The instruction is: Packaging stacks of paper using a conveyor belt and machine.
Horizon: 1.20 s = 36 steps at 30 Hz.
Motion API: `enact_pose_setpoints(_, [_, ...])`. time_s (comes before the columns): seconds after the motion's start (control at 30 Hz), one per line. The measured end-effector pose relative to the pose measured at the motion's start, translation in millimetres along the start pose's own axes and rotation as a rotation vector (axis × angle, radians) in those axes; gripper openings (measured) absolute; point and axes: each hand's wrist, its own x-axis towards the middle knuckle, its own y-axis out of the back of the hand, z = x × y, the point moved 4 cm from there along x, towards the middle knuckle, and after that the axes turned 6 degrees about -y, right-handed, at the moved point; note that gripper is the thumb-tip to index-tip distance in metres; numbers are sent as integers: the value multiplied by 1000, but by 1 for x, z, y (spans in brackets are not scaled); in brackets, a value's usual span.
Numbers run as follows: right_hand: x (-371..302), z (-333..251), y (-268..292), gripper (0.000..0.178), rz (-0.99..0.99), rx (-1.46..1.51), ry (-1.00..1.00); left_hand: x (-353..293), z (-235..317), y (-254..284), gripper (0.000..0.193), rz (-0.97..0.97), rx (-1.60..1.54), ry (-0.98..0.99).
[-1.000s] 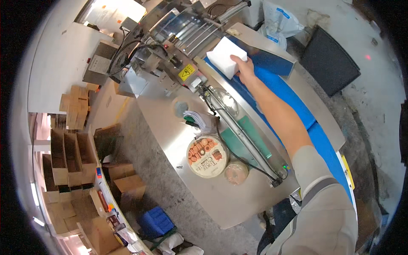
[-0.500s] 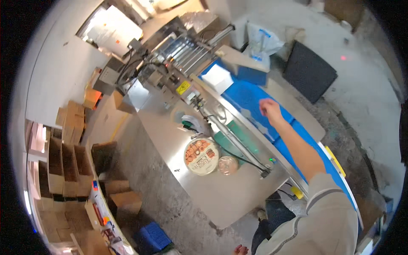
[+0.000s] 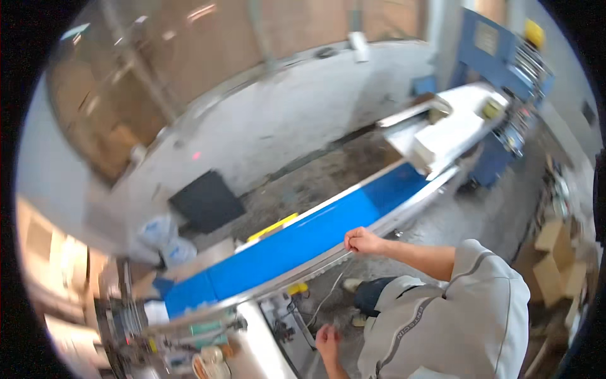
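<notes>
My right hand (image 3: 363,241) is just off the near metal edge of a long blue conveyor belt (image 3: 303,234). Its fingers are curled together, and nothing shows in them. Lower down hangs my left hand (image 3: 327,341), its fingers loosely bent and somewhat apart, with no object visible in it. It is nearest to the end of a steel table (image 3: 262,338). A white block-shaped item (image 3: 156,312) rests at the belt's left end. A round tub (image 3: 211,365) stands on the steel table, partly cut off by the lower edge.
At the belt's far right end is a white-topped table (image 3: 451,136) with small boxes, beside a blue machine (image 3: 483,47). A dark panel (image 3: 207,201) and white bags (image 3: 167,240) are beyond the belt. Cardboard boxes (image 3: 555,271) lie at the right.
The view has swung right along the belt, bringing the blue machine into sight. My right hand has drawn back from over the belt to its near edge. More of my left hand shows.
</notes>
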Motion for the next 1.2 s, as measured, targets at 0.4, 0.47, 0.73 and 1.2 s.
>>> enact_pose_setpoints(0.4, [-192,30,420,30,623,84,7,76,53,-361,40,-392,78,149])
enact_pose_setpoints(0.47, [-210,30,513,30,816,21,69,100,49,-426,45,-421,96,136])
enact_pose_setpoints(0.73, [-200,40,854,51,1356,-583,73,175,65,-664,101,-590,111,223])
enact_pose_setpoints(1.2, [-113,65,848,51,614,-543,-219,201,58,-672,54,-575,-122,309])
